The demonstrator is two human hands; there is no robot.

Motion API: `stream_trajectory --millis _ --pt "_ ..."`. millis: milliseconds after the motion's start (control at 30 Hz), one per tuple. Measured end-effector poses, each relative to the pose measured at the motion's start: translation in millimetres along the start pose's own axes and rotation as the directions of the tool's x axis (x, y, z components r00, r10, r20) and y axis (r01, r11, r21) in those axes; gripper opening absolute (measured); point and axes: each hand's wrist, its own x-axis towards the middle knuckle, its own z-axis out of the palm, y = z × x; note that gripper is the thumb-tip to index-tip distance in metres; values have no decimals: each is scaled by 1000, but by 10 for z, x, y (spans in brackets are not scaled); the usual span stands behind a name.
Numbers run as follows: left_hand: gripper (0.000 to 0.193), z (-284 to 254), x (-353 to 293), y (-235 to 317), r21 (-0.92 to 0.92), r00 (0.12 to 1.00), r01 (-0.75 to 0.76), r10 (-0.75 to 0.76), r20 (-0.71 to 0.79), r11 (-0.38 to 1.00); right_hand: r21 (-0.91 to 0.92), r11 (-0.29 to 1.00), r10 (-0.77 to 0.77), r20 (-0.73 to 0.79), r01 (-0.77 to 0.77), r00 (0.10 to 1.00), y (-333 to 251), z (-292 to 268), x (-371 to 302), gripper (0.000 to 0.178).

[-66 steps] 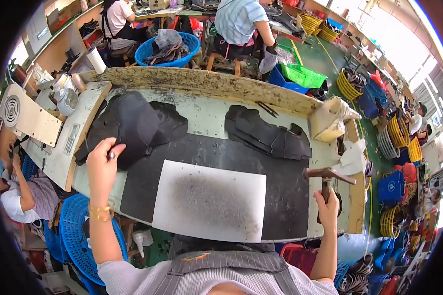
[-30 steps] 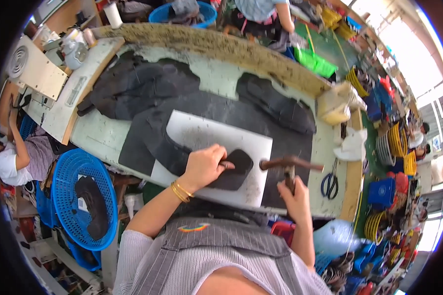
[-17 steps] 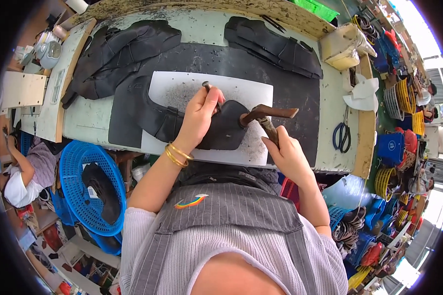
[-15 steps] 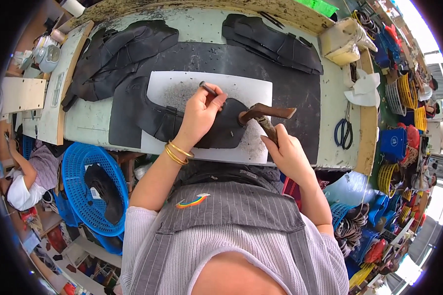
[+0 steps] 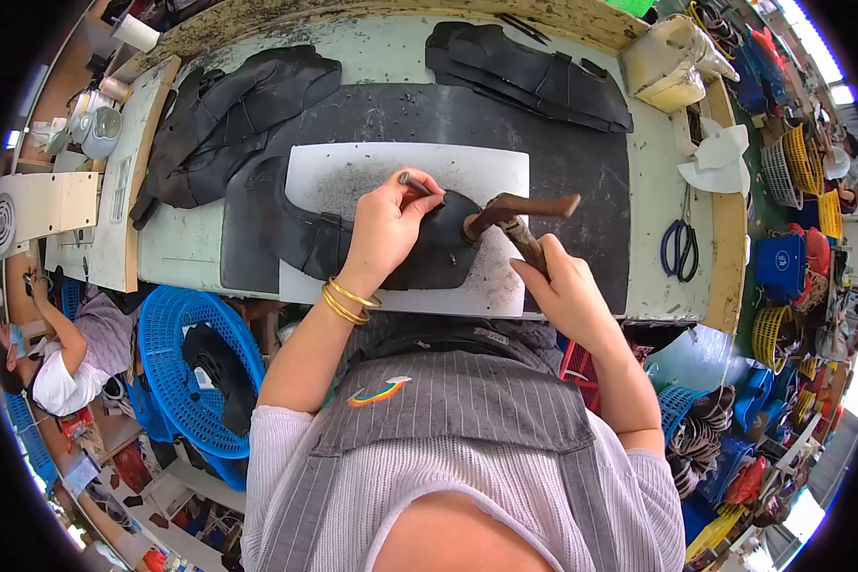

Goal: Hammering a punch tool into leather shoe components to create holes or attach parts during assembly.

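My left hand (image 5: 383, 227) is closed around a short dark metal rod, apparently a hole punch (image 5: 413, 182), whose lower end is hidden by the fingers. It rests over a black leather shoe upper (image 5: 439, 259) that lies on a white board (image 5: 496, 162). Wrapped round a worn wooden handle, my right hand (image 5: 567, 291) grips a hammer (image 5: 529, 205) with a rusty brown head. That head is over the right end of the upper, to the right of the punch; whether it touches the leather I cannot tell. Small dark scraps dot the board.
Stacked black leather pieces (image 5: 229, 124) lie at the far left, with more leather pieces (image 5: 524, 76) at the far right. Dark-handled scissors (image 5: 679, 250) and a pale container (image 5: 665, 62) are on the right. A blue basket (image 5: 154, 334) stands lower left, near another person (image 5: 62, 367).
The whole view has shifted slightly. The punch's top end sits a little lower and farther right in my left hand; both hands keep their holds, and the hammer stays near the same spot.
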Motion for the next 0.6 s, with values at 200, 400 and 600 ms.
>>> stream_trajectory --millis 200,400,600 --pt "10 64 -23 105 375 960 -272 276 45 886 -5 981 -177 -421 193 890 -783 -622 175 24" --pt "10 99 22 22 251 989 -135 147 -29 959 -80 988 -130 14 131 991 -289 -277 129 24" --pt "8 2 59 -50 -189 997 53 -41 67 981 -4 997 79 28 -79 997 -46 -149 -172 26"
